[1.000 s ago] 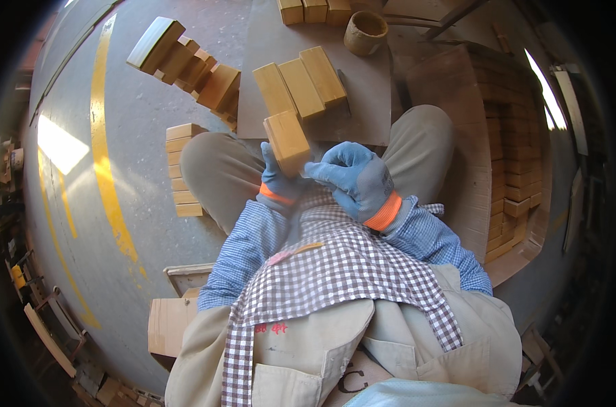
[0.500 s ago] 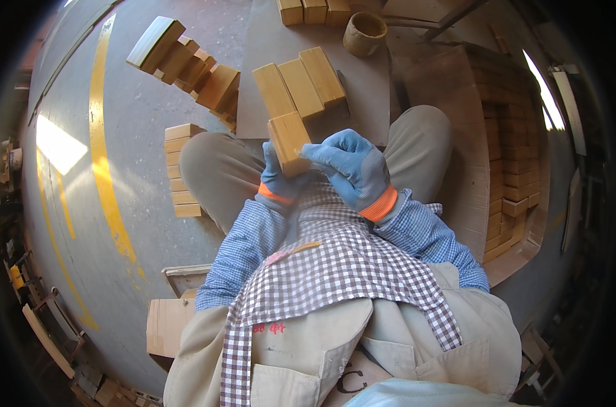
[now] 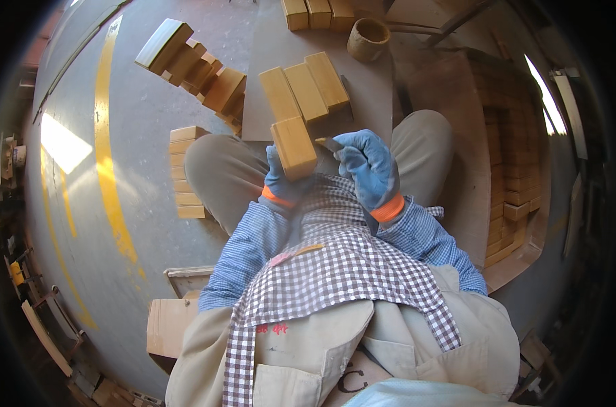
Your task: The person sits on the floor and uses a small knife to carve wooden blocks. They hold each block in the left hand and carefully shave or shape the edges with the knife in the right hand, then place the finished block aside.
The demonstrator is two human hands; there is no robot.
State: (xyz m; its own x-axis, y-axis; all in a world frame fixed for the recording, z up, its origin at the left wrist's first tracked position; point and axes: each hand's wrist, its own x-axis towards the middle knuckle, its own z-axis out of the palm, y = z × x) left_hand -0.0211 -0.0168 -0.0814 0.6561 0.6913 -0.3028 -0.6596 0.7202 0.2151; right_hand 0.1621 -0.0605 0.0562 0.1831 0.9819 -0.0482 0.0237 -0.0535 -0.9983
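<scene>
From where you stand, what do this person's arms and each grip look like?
The left grip and right grip wear matching blue gloves, greyer in places, ending in bright orange cuffs. Below these in the picture come finely patterned blue-and-white sleeves, loose and wrinkled, which give way to plain beige cloth toward the shoulders.

Blue-gloved left hand (image 3: 282, 184) with an orange cuff (image 3: 278, 197), the right hand (image 3: 369, 169) in the same colours, and the held block (image 3: 294, 148) glows honey-yellow! Brown-and-white gingham on the apron (image 3: 335, 268), fine blue-and-white check down the sleeves (image 3: 243, 251), a yellow stripe (image 3: 104, 136) on grey floor (image 3: 165, 251).
</scene>
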